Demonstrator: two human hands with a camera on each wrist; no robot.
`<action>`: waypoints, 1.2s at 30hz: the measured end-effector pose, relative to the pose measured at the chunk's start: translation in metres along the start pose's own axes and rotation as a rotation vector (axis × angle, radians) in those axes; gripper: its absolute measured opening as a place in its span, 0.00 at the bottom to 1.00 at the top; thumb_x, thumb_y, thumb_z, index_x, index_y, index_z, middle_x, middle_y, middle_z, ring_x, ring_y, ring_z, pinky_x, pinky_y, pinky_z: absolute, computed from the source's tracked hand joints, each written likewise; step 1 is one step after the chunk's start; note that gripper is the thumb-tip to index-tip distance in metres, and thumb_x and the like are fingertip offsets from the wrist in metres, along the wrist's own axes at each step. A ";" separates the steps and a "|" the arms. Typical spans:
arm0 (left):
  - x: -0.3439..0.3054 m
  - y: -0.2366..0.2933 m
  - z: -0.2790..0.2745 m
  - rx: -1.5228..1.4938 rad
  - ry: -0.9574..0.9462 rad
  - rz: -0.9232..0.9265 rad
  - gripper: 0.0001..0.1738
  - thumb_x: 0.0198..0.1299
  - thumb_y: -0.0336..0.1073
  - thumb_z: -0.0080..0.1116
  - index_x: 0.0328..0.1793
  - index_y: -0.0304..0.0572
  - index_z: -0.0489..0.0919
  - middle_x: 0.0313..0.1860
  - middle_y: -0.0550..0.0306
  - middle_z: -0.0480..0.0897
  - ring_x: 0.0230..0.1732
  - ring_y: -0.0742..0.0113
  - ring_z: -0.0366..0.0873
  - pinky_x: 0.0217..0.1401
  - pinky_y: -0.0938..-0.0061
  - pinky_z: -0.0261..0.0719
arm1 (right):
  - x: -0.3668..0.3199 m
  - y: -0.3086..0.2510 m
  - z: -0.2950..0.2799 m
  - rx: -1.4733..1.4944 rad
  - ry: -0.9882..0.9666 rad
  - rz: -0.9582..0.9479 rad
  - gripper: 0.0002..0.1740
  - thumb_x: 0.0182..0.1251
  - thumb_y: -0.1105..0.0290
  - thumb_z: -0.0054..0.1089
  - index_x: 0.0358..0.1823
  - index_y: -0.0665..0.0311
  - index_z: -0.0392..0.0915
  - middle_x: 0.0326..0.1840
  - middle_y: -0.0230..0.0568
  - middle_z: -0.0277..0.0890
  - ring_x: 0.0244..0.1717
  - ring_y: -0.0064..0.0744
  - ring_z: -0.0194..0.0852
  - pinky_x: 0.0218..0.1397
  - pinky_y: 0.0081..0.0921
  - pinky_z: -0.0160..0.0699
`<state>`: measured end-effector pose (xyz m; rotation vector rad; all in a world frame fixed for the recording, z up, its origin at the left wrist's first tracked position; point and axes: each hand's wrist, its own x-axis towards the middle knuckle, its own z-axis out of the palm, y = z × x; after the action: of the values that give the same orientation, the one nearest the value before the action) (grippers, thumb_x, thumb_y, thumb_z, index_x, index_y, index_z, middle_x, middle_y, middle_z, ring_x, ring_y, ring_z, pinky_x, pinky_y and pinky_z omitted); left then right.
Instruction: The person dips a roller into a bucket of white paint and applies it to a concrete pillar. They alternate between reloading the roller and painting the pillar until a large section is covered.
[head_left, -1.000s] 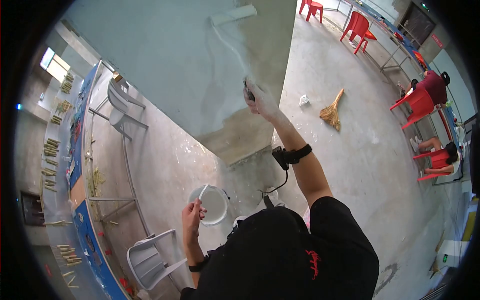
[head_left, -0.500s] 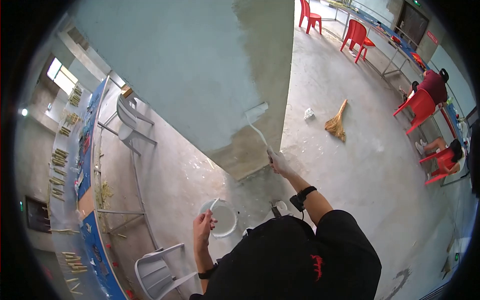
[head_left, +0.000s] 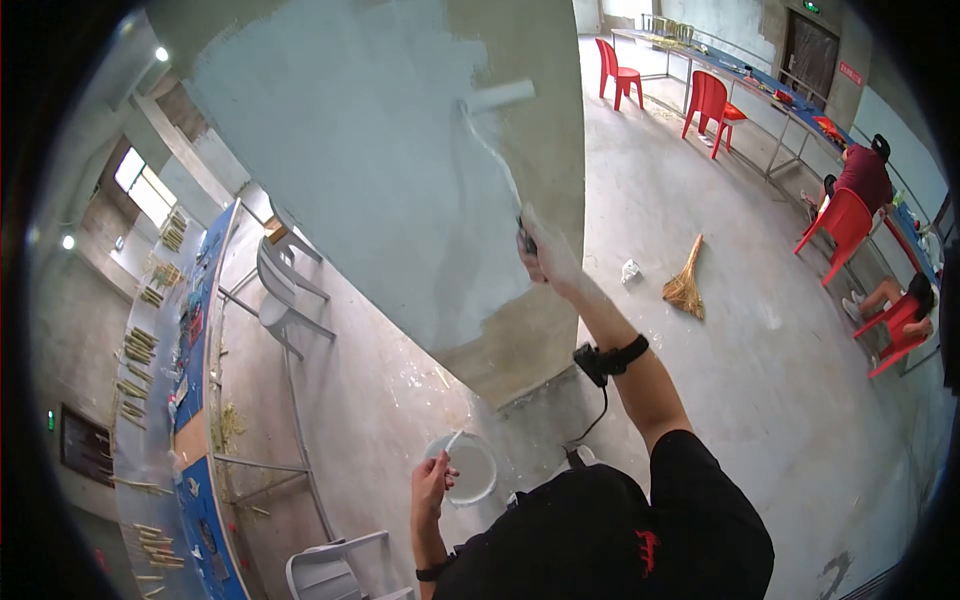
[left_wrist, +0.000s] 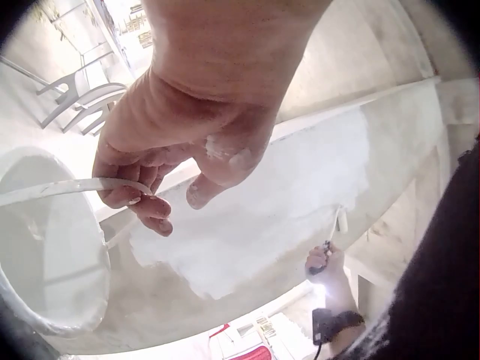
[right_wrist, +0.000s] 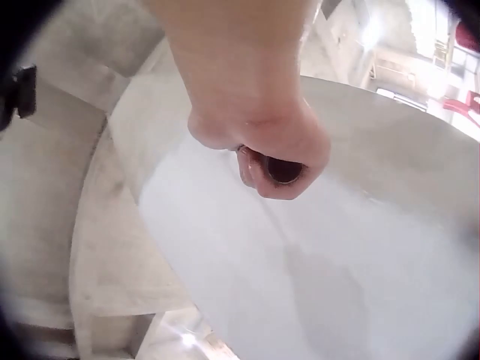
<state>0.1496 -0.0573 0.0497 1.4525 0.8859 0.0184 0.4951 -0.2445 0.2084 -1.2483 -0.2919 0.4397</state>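
Observation:
My right hand [head_left: 550, 262] grips the dark handle of a paint roller [head_left: 500, 95], fingers wrapped round it. The roller's white sleeve lies against the wall [head_left: 340, 150], at the edge between pale wet paint and bare grey-brown plaster. In the right wrist view the round end of the roller handle [right_wrist: 283, 169] shows inside the curled fist. My left hand [left_wrist: 187, 142] holds the white strap-like handle [left_wrist: 67, 187] of a bucket [left_wrist: 103, 255] across its curled fingers. Pale paint fills part of the bucket. White smears mark the left thumb and fingertips.
A straw broom [head_left: 686, 285] and a crumpled white scrap [head_left: 630, 271] lie on the floor to the right. Grey chairs [head_left: 285, 290] stand beside a long blue-topped table [head_left: 210, 530] at left. At far right, two people sit on red chairs [head_left: 845, 230].
The roller first came down the wall to its lower right, then went back up, with the right arm stretching out again. The left hand keeps holding the bucket handle. The head view has shifted.

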 end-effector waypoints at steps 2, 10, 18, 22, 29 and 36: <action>0.003 -0.002 0.000 0.014 -0.007 0.007 0.20 0.66 0.47 0.53 0.41 0.33 0.77 0.23 0.58 0.79 0.18 0.80 0.69 0.22 0.85 0.66 | 0.011 -0.040 0.007 -0.030 -0.030 -0.078 0.32 0.68 0.36 0.39 0.19 0.55 0.61 0.11 0.23 0.50 0.09 0.16 0.42 0.12 0.20 0.41; 0.006 -0.004 -0.003 0.017 -0.026 0.015 0.21 0.67 0.47 0.52 0.43 0.30 0.77 0.23 0.57 0.79 0.17 0.80 0.70 0.22 0.85 0.67 | 0.023 -0.044 0.007 -0.047 -0.062 -0.163 0.33 0.68 0.35 0.37 0.18 0.55 0.61 0.10 0.23 0.49 0.09 0.17 0.42 0.12 0.19 0.42; 0.009 -0.006 -0.008 0.042 -0.006 -0.021 0.23 0.66 0.48 0.53 0.43 0.29 0.77 0.23 0.57 0.79 0.17 0.80 0.69 0.22 0.83 0.67 | -0.019 0.124 -0.052 -0.122 0.057 0.079 0.31 0.70 0.38 0.38 0.18 0.55 0.61 0.09 0.24 0.51 0.06 0.18 0.45 0.09 0.19 0.43; 0.008 -0.002 -0.010 0.062 -0.003 0.013 0.23 0.66 0.49 0.53 0.44 0.29 0.77 0.24 0.57 0.79 0.18 0.80 0.69 0.23 0.84 0.66 | -0.046 0.174 -0.077 -0.169 0.080 0.250 0.32 0.69 0.39 0.41 0.17 0.58 0.63 0.11 0.27 0.56 0.08 0.20 0.53 0.10 0.21 0.53; 0.014 0.005 -0.010 0.071 0.000 0.033 0.23 0.66 0.48 0.53 0.44 0.30 0.77 0.24 0.58 0.80 0.18 0.79 0.69 0.23 0.84 0.66 | -0.004 0.145 -0.058 -0.279 0.131 -0.086 0.28 0.71 0.43 0.41 0.20 0.57 0.63 0.10 0.26 0.54 0.07 0.19 0.49 0.10 0.20 0.50; 0.020 0.003 -0.008 0.032 -0.032 0.058 0.22 0.65 0.49 0.54 0.41 0.32 0.79 0.24 0.58 0.80 0.20 0.80 0.70 0.24 0.85 0.68 | 0.030 -0.018 0.004 -0.178 -0.037 -0.256 0.30 0.71 0.42 0.39 0.18 0.57 0.64 0.09 0.24 0.52 0.09 0.18 0.50 0.12 0.20 0.51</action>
<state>0.1605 -0.0396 0.0437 1.5042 0.8213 0.0243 0.5226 -0.2316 0.2256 -1.3553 -0.5248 0.2199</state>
